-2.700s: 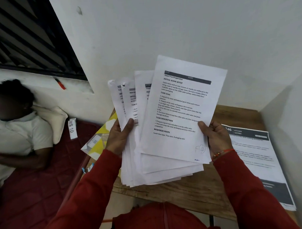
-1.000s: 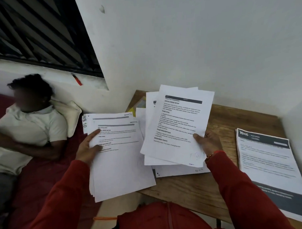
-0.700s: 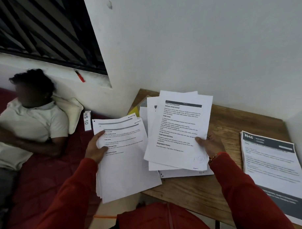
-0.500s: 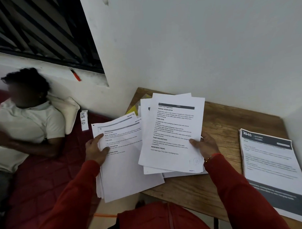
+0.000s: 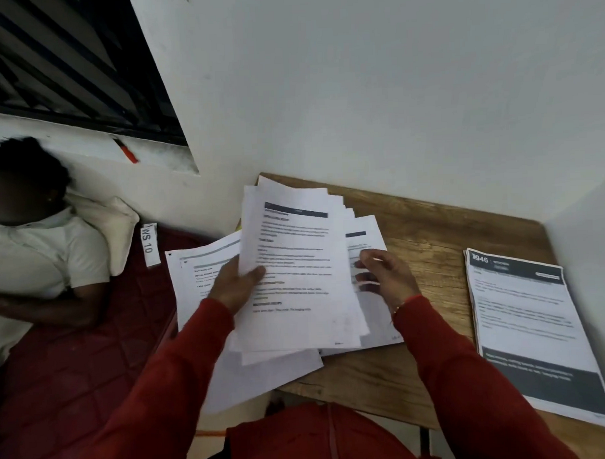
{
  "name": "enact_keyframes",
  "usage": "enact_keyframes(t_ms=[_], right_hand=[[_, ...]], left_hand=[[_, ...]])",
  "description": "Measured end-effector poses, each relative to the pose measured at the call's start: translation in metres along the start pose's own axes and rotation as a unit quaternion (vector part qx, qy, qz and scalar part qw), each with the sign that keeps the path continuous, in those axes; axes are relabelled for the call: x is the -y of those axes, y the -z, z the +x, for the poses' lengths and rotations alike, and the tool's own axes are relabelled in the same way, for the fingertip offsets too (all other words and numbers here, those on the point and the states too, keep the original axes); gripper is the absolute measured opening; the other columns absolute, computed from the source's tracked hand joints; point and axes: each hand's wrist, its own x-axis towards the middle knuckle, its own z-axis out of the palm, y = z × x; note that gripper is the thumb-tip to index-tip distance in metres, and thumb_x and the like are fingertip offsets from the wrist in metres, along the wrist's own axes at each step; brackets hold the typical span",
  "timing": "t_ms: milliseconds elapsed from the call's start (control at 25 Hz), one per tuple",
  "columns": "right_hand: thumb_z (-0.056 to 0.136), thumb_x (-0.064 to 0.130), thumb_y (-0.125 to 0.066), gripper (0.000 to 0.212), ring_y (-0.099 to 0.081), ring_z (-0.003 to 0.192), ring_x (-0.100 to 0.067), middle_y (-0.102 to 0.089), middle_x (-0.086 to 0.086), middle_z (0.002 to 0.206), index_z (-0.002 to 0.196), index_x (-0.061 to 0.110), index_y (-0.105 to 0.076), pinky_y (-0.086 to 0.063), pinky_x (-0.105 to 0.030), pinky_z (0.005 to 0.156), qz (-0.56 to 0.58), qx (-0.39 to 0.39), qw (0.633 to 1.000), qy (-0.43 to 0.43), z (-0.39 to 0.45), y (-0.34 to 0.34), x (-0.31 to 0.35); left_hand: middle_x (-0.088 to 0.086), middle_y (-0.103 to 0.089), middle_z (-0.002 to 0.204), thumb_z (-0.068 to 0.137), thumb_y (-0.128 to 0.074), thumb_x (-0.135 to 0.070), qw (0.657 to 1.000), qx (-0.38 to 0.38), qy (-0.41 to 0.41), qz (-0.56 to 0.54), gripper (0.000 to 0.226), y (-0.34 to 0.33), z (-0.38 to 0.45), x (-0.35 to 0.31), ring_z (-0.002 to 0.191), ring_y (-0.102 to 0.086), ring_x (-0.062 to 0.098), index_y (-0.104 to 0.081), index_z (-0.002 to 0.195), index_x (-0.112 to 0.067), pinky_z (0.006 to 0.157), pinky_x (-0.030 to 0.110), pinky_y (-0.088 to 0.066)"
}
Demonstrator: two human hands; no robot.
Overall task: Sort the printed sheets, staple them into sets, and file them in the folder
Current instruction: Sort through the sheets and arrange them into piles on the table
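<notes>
left hand (image 5: 235,287) grips a fanned bundle of printed sheets (image 5: 296,274) at its left edge, thumb on top, frame centre. right hand (image 5: 385,276) hovers just right of that bundle, fingers loosely curled; motion blur, cannot tell if it pinches a sheet. a second batch of sheets (image 5: 206,267) lies under the left hand, hanging off the wooden table (image 5: 431,231) edge. more sheets lie flat under the right hand. separate stack with dark header (image 5: 527,324) at right edge of frame. another person (image 5: 37,245) lies at left.
</notes>
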Motion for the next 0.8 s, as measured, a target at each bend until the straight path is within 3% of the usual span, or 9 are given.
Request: enact_keyframes(t_ms=[80, 120, 200, 280, 360, 560, 800], right_hand=[[0.084, 0.032, -0.072, 0.035, -0.062, 0.096, -0.022, -0.065, -0.012, 0.116, 0.114, 0.016, -0.064, -0.051, -0.033, 0.079, -0.193, -0.133, 0.972, 0.009, 0.021, 0.031, -0.008], [0.081, 0.040, -0.072, 0.049, -0.058, 0.109, -0.027, -0.060, -0.012, 0.125, 0.123, 0.018, -0.059, -0.049, -0.037, 0.089, -0.274, -0.161, 0.948, -0.010, 0.029, 0.045, -0.012], [0.077, 0.052, -0.072, 0.075, -0.043, 0.127, -0.037, -0.047, -0.016, 0.138, 0.139, 0.019, -0.044, -0.041, -0.048, 0.103, -0.387, -0.137, 0.909, -0.070, 0.038, 0.058, -0.023], [0.074, 0.058, -0.073, 0.088, -0.038, 0.131, -0.041, -0.042, -0.018, 0.141, 0.144, 0.019, -0.035, -0.037, -0.051, 0.107, -0.451, -0.090, 0.883, -0.094, 0.043, 0.057, -0.032], [0.070, 0.055, -0.077, 0.087, -0.046, 0.124, -0.038, -0.050, -0.016, 0.134, 0.138, 0.019, -0.036, -0.042, -0.049, 0.103, -0.442, -0.070, 0.889, -0.096, 0.047, 0.048, -0.034], [0.073, 0.027, -0.082, 0.078, -0.057, 0.114, -0.037, -0.059, -0.014, 0.127, 0.134, 0.009, -0.036, -0.049, -0.046, 0.096, -0.408, -0.051, 0.907, -0.089, 0.052, 0.032, -0.035], [0.081, 0.031, -0.072, 0.041, -0.063, 0.105, -0.032, -0.068, -0.009, 0.118, 0.116, 0.011, -0.064, -0.051, -0.039, 0.091, -0.370, -0.066, 0.925, -0.059, 0.050, 0.024, -0.035]], left_hand=[[0.015, -0.067, 0.116, 0.088, -0.062, -0.004, 0.998, -0.048, 0.033, -0.026, 0.025, 0.023, 0.006, 0.013, 0.098, -0.062, 0.026, -0.063, 0.110, -0.016, 0.099, 0.042, -0.047], [0.018, -0.065, 0.118, 0.087, -0.060, -0.001, 0.995, -0.086, 0.049, -0.031, 0.026, 0.035, 0.008, 0.019, 0.097, -0.060, 0.025, -0.063, 0.111, -0.011, 0.098, 0.039, -0.046], [0.015, -0.064, 0.114, 0.086, -0.059, 0.001, 0.983, -0.155, 0.094, -0.026, 0.031, 0.055, 0.008, 0.030, 0.096, -0.055, 0.023, -0.063, 0.116, -0.002, 0.093, 0.033, -0.043], [0.010, -0.061, 0.106, 0.085, -0.060, -0.001, 0.975, -0.181, 0.130, -0.011, 0.033, 0.062, 0.009, 0.037, 0.095, -0.054, 0.023, -0.062, 0.118, 0.000, 0.087, 0.030, -0.042], [0.010, -0.061, 0.106, 0.084, -0.061, -0.002, 0.975, -0.175, 0.138, -0.003, 0.031, 0.061, 0.009, 0.038, 0.094, -0.056, 0.024, -0.064, 0.114, -0.001, 0.087, 0.031, -0.042], [0.010, -0.064, 0.107, 0.083, -0.061, -0.005, 0.983, -0.148, 0.112, -0.003, 0.026, 0.047, 0.008, 0.032, 0.097, -0.060, 0.029, -0.065, 0.108, -0.009, 0.090, 0.036, -0.048], [0.010, -0.066, 0.108, 0.085, -0.061, -0.014, 0.978, -0.186, 0.091, 0.031, 0.016, 0.055, 0.002, 0.030, 0.098, -0.059, 0.026, -0.065, 0.100, -0.011, 0.090, 0.033, -0.045]])
